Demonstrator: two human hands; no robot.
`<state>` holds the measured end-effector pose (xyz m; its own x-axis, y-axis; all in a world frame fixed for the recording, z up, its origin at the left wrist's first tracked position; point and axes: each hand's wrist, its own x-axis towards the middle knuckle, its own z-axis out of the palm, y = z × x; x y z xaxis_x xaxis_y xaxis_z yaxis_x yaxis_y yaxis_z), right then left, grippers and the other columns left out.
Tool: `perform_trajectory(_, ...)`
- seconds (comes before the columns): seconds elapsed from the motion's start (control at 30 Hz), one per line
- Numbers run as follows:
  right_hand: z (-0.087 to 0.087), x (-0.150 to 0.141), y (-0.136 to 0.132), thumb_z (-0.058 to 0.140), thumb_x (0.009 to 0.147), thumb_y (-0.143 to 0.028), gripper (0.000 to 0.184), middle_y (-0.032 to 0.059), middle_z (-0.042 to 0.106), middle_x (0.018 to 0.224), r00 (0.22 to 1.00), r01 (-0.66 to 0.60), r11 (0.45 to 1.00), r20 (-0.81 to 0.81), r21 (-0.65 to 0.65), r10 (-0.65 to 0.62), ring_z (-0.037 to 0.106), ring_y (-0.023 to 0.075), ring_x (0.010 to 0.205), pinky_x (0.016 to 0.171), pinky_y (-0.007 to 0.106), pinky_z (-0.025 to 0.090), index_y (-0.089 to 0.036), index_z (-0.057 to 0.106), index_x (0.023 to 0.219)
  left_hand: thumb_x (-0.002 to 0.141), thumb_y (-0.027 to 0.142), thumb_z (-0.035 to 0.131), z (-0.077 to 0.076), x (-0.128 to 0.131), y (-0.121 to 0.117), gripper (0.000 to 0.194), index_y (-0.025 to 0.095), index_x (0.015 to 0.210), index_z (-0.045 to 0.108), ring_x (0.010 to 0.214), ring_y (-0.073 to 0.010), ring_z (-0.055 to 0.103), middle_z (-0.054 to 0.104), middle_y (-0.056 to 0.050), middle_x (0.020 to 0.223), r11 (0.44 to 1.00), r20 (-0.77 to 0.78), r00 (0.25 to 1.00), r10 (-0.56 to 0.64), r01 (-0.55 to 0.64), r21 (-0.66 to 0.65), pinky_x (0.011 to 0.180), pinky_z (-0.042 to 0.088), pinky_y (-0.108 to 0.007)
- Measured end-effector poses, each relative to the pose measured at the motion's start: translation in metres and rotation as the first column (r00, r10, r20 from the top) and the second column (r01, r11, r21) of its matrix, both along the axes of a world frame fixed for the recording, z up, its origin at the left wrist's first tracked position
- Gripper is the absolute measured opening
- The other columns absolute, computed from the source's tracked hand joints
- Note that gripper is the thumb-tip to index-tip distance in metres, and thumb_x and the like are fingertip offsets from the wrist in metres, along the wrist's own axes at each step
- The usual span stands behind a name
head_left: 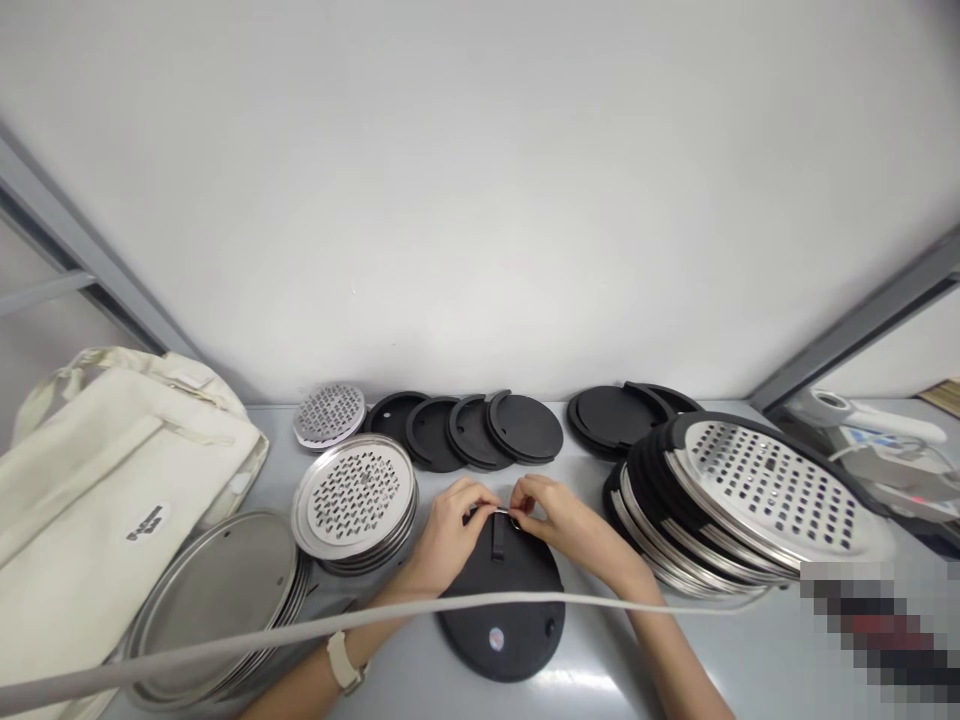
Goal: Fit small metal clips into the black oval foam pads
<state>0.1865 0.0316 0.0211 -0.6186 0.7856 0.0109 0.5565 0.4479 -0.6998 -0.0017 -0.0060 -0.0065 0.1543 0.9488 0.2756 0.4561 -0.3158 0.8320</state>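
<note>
Left hand (450, 530) and right hand (553, 512) bend inward, fingers (475, 496) pinching a thin metal piece (502, 511) at the black disc (517, 625); a white cable (405, 609) passes above, plate stack (364, 497) beside.

Bright, soft light, glare on grey tabletop (592, 684)

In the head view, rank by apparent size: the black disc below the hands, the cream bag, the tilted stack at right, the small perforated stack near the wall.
1. cream bag, even cut off by the frame
2. tilted stack
3. black disc
4. small perforated stack
</note>
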Motion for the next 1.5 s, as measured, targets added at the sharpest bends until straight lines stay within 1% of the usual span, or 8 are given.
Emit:
perform_trajectory(0.2, 0.001, 0.000, 0.000, 0.050, 0.087, -0.017, 0.006, 0.0016, 0.056, 0.084, 1.000, -0.001, 1.000, 0.008, 0.007, 0.001, 0.054, 0.0162, 0.081, 0.075, 0.027, 0.041, -0.018, 0.053, 0.082, 0.084, 0.010, 0.056, 0.003, -0.003, 0.001, 0.014, 0.018, 0.080, 0.067, 0.082, -0.0143, 0.061, 0.066, -0.001, 0.083, 1.000, -0.057, 0.998, 0.002, -0.003, -0.026, 0.078, 0.045, -0.025)
perform_trajectory(0.3, 0.001, 0.000, -0.001, 0.050, 0.088, -0.018, 0.007, 0.0016, 0.056, 0.084, 1.000, -0.004, 1.000, 0.009, 0.006, 0.004, 0.054, 0.0162, 0.080, 0.074, 0.027, 0.041, -0.019, 0.053, 0.082, 0.085, 0.011, 0.056, 0.003, -0.004, 0.000, 0.014, 0.018, 0.079, 0.068, 0.083, -0.0157, 0.061, 0.068, -0.001, 0.083, 1.000, -0.100, 0.995, 0.020, -0.020, -0.001, 0.079, 0.045, -0.028)
perform_trajectory(0.43, 0.002, 0.000, -0.002, 0.050, 0.088, -0.019, 0.007, 0.0014, 0.056, 0.084, 1.000, 0.003, 1.000, 0.009, 0.011, -0.003, 0.053, 0.0161, 0.080, 0.074, 0.027, 0.041, -0.019, 0.052, 0.081, 0.086, 0.011, 0.056, 0.000, -0.004, -0.001, 0.015, 0.018, 0.080, 0.068, 0.084, -0.0162, 0.061, 0.068, -0.001, 0.084, 0.999, -0.144, 0.989, 0.016, -0.010, 0.044, 0.080, 0.044, -0.029)
perform_trajectory(0.67, 0.005, 0.000, -0.003, 0.049, 0.087, -0.016, 0.007, 0.0000, 0.055, 0.082, 1.000, -0.008, 1.000, -0.010, 0.013, 0.008, 0.053, 0.0152, 0.079, 0.073, 0.027, 0.041, -0.020, 0.049, 0.081, 0.087, 0.012, 0.056, -0.005, -0.005, -0.001, 0.014, 0.018, 0.082, 0.067, 0.086, -0.0152, 0.060, 0.067, 0.000, 0.086, 0.999, -0.163, 0.987, 0.004, 0.005, 0.051, 0.082, 0.043, -0.029)
perform_trajectory(0.83, 0.005, -0.001, -0.003, 0.049, 0.087, -0.015, 0.009, 0.0000, 0.055, 0.082, 1.000, -0.014, 0.999, -0.004, 0.037, 0.014, 0.052, 0.0157, 0.080, 0.075, 0.027, 0.040, -0.020, 0.047, 0.080, 0.089, 0.014, 0.054, -0.004, -0.006, -0.001, 0.014, 0.018, 0.082, 0.066, 0.086, -0.0160, 0.058, 0.067, 0.000, 0.085, 0.996, -0.209, 0.978, -0.011, 0.031, 0.089, 0.084, 0.042, -0.032)
perform_trajectory(0.97, 0.006, -0.002, -0.003, 0.048, 0.088, -0.015, 0.010, -0.0003, 0.054, 0.082, 1.000, -0.023, 0.999, 0.001, 0.027, 0.023, 0.051, 0.0153, 0.077, 0.072, 0.026, 0.040, -0.020, 0.046, 0.079, 0.090, 0.015, 0.052, -0.004, -0.005, -0.002, 0.015, 0.019, 0.083, 0.065, 0.086, -0.0164, 0.057, 0.066, 0.000, 0.085, 0.994, -0.234, 0.972, -0.018, 0.042, 0.099, 0.083, 0.041, -0.032)
perform_trajectory(1.27, 0.009, -0.004, -0.004, 0.045, 0.088, -0.012, 0.013, 0.0003, 0.055, 0.082, 1.000, -0.021, 1.000, 0.011, 0.018, 0.021, 0.052, 0.0157, 0.078, 0.072, 0.027, 0.040, -0.020, 0.047, 0.078, 0.093, 0.018, 0.046, -0.007, -0.005, -0.001, 0.022, 0.019, 0.085, 0.066, 0.085, -0.0171, 0.057, 0.066, -0.002, 0.085, 0.991, -0.222, 0.974, -0.040, 0.067, 0.116, 0.083, 0.042, -0.032)
perform_trajectory(1.5, 0.009, -0.003, -0.004, 0.044, 0.088, -0.013, 0.014, 0.0008, 0.056, 0.081, 1.000, -0.009, 1.000, 0.011, 0.000, 0.009, 0.053, 0.0163, 0.077, 0.072, 0.028, 0.040, -0.020, 0.048, 0.077, 0.090, 0.015, 0.050, -0.005, -0.005, -0.001, 0.019, 0.018, 0.082, 0.067, 0.083, -0.0168, 0.058, 0.067, -0.002, 0.083, 0.994, -0.181, 0.983, -0.039, 0.057, 0.094, 0.082, 0.042, -0.031)
